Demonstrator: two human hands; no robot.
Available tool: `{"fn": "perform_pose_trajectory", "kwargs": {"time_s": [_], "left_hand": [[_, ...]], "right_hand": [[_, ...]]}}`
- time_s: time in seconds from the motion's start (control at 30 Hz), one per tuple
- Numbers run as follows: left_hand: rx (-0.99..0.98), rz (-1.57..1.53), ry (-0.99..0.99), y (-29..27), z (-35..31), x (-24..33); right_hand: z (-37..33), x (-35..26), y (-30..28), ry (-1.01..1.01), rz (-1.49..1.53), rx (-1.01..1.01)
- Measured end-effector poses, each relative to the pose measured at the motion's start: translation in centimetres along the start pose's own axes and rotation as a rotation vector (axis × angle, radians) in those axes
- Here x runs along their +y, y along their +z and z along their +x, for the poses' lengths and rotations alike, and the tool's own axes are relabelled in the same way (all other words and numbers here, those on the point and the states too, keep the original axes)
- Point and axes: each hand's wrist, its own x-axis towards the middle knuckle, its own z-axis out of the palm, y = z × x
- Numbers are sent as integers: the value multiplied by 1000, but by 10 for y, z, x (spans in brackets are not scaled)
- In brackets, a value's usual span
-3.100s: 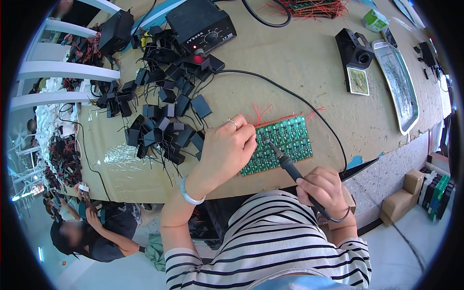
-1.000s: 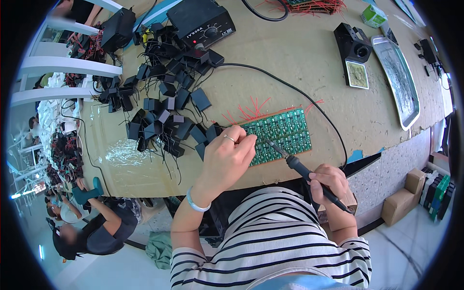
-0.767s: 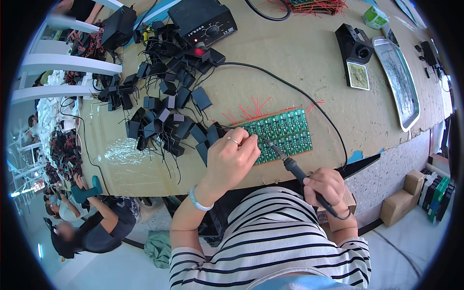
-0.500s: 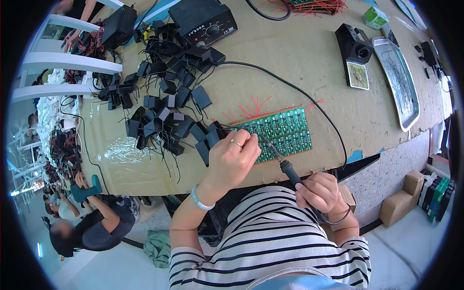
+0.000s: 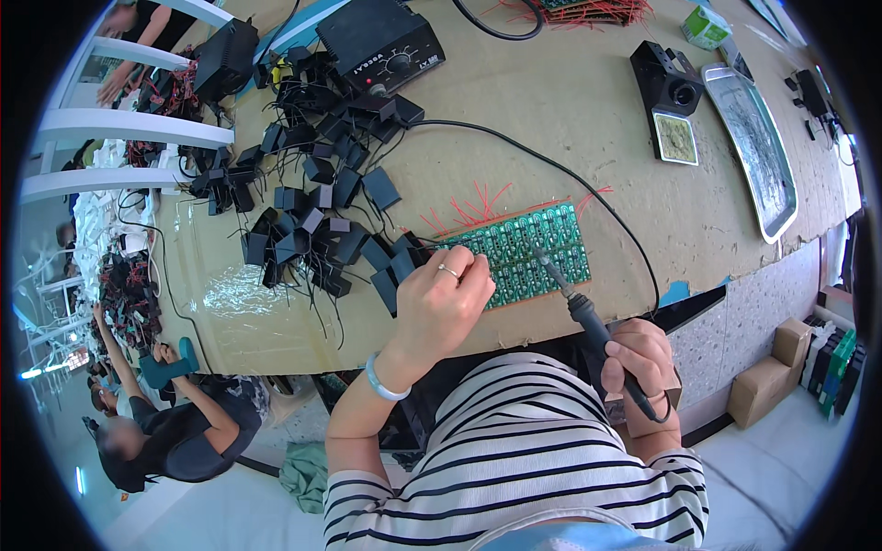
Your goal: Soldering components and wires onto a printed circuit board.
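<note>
A green circuit board panel (image 5: pixel 542 266) lies on the bench, with red wires sticking out past its far edge. My left hand (image 5: pixel 447 292) is closed in a pinch at the panel's left end; thin black wires run to it from the black boxes (image 5: pixel 390 266) alongside, though the fingertips partly hide what they grip. In my right hand (image 5: pixel 640 358) is a soldering iron (image 5: pixel 593 321), held by its dark handle near the bench's front edge. Its metal tip points up and left over the middle of the panel; whether it touches cannot be told.
A soldering station (image 5: pixel 381 46) stands behind the heap of black boxes, its cable curving across the bench. At the far right are an iron stand (image 5: pixel 666 78) with a sponge and a metal tray (image 5: pixel 753 156). A co-worker (image 5: pixel 184 422) sits at left, holding a teal tool.
My right hand has drawn the soldering iron right, and its tip has moved away from my left fingertips. My left hand stays nearly still. The co-worker's arm now reaches out.
</note>
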Motion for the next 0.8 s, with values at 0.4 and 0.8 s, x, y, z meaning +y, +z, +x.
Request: {"fn": "perform_pose_trajectory", "kwargs": {"time_s": [0.4,0.8], "left_hand": [[77,-24,-75,-21,6,6],[0,56,-531,-53,-8,-70]], "right_hand": [[5,-4,1,13,-3,38],[5,6,7,2,-44,138]]}}
